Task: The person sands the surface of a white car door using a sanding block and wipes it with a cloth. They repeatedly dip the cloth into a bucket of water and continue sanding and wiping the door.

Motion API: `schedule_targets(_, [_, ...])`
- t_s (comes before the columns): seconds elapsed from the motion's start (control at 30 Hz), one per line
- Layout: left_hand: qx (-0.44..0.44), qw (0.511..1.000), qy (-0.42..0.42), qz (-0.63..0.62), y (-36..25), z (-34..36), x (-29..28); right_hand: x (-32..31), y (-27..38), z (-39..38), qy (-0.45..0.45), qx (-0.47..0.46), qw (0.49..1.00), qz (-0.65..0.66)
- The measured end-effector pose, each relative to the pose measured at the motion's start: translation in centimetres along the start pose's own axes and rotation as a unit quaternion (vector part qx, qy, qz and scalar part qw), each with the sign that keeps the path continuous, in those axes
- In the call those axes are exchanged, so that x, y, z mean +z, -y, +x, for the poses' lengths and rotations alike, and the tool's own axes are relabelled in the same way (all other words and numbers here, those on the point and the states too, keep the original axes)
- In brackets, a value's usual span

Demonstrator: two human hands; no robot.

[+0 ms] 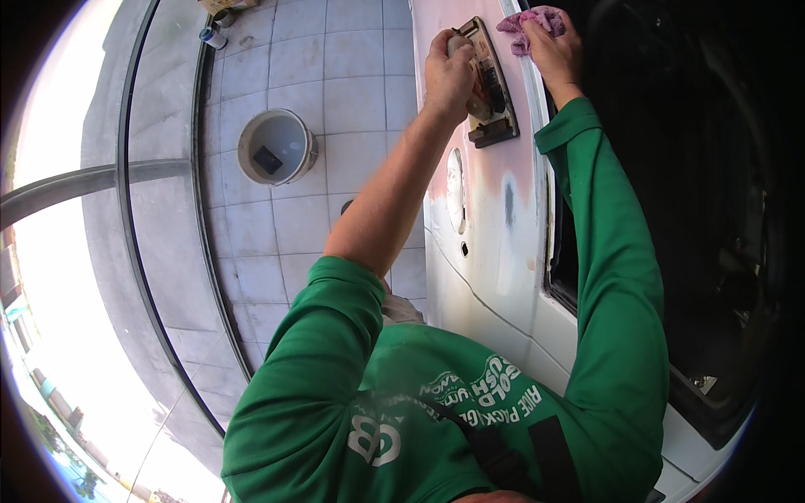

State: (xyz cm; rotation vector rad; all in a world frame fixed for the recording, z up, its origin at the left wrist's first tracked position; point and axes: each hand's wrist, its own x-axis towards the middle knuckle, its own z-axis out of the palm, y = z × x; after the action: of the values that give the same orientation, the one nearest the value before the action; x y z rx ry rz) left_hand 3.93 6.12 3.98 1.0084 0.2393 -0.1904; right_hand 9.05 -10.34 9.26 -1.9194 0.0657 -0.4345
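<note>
My left hand [449, 74] is wrapped round the grip of a long hand sanding block [496, 84], whose flat base lies against the car door [495, 277]. In my right hand [555, 54] is a bunched pink-purple cloth [513, 35], held at the door's upper edge beside the window opening. The door is white with pinkish patches, and a small dark grey spot [509, 201] shows below the block. An oval handle recess [455, 191] and a small round hole [464, 249] sit nearer to me.
A pale bucket [245, 159] with cloudy water and a dark rectangular pad [267, 160] stands on the tiled floor [298, 92] to the left. Farther off is a small blue-and-white can [213, 38]. The car's dark window opening [679, 168] lies right, a dark-framed doorway [126, 109] far left.
</note>
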Motion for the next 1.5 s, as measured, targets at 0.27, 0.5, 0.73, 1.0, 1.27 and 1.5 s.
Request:
schedule_targets(0.27, [0.021,0.995,0.069,0.066,6.2,-20.8,-2.2,-3.1,-4.5,0.4,-0.072,-0.068,0.983,-0.158])
schedule_targets(0.5, [-0.034,0.999,-0.008,0.008,0.0,2.0,-0.4,-1.5,-4.5,1.7,-0.06,-0.134,0.978,-0.148])
schedule_targets(0.73, [0.035,0.985,0.106,0.129,7.9,-24.8,-5.1,-2.3,-3.7,0.0,-0.076,-0.046,0.986,-0.143])
schedule_targets(1.0, [-0.094,0.995,-0.023,0.024,0.4,0.8,-1.2,-1.7,-2.7,0.8,-0.07,-0.091,0.974,-0.195])
schedule_targets(1.27, [-0.048,0.997,0.041,0.038,4.8,-19.5,-2.0,-2.1,-3.0,0.0,-0.08,-0.072,0.975,-0.194])
schedule_targets(1.5, [-0.014,1.0,-0.01,0.022,-0.6,0.6,0.3,-0.7,-3.3,1.6,-0.067,-0.127,0.98,-0.139])
